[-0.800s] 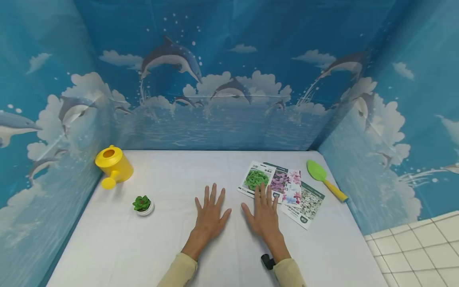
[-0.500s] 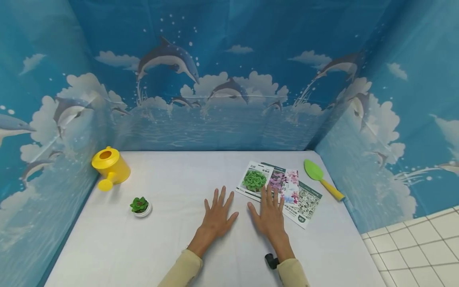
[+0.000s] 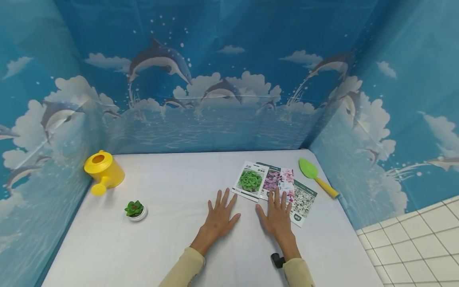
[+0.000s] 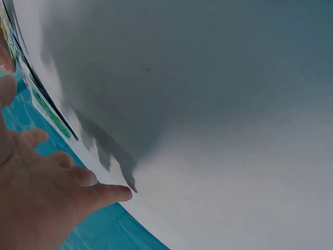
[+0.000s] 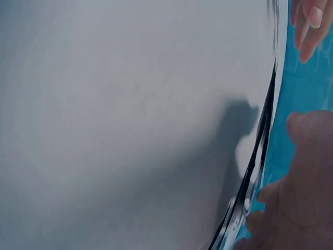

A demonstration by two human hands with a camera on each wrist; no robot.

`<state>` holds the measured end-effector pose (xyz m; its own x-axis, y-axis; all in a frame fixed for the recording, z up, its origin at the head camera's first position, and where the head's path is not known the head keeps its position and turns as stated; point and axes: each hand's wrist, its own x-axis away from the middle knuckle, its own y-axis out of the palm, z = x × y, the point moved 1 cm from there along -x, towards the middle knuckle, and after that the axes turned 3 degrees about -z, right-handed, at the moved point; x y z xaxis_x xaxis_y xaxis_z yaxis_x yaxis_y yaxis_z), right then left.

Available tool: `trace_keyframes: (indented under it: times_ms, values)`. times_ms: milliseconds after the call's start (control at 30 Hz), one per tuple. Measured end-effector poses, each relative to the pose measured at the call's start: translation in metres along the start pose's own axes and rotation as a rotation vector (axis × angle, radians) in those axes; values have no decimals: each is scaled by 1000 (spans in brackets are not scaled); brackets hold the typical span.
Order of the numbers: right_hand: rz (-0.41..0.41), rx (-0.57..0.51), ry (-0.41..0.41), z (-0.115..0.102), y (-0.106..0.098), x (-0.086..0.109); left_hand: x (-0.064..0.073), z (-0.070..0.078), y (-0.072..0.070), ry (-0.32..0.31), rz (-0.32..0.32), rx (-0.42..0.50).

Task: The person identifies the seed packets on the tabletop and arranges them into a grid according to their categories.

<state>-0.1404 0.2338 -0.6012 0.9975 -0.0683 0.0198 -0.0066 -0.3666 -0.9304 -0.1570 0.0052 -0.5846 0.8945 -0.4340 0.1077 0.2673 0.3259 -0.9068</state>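
Note:
My left hand (image 3: 218, 220) is held palm down with its fingers spread, over the white table, just left of the seed packets. My right hand (image 3: 279, 219) is likewise spread and palm down; its fingertips overlap the near edge of the packets in the head view. Nothing is held in either hand. The fanned packets are one with green leaves (image 3: 250, 180), one with purple flowers (image 3: 271, 179), a narrow pink-flowered one (image 3: 287, 178) and one with white flowers (image 3: 304, 200). In the left wrist view the hand (image 4: 41, 192) hangs above the cloth, casting a shadow.
A yellow watering can (image 3: 109, 173) stands at the back left. Nearer me is a small green succulent in a white pot (image 3: 139, 216). A toy trowel (image 3: 309, 169) with a green blade and yellow handle lies at the right edge. Dolphin-printed blue curtains (image 3: 215, 127) surround the table (image 3: 172, 179).
Both hands have shifted to the right over the table, the right one farther across the packets. The head view has turned slightly, so the scene slides left. No object has been moved.

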Motion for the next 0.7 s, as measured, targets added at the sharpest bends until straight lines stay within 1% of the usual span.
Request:
trace_keyframes:
  times_ms: [133, 300, 400, 600, 700]
  values:
    - [-25, -12, 21, 5, -2, 1, -3, 3, 2, 12, -9, -9]
    - [-41, -38, 18, 7, -5, 2, -8, 7, 3, 28, -12, -17]
    - [-48, -35, 15, 7, -4, 2, -12, 8, 3, 37, -18, -21]
    - [-51, -15, 11, 9, -4, 3, -22, 11, 6, 68, -1, -31]
    - [-50, -13, 5, 9, -4, 4, -26, 13, 7, 61, -11, -55]
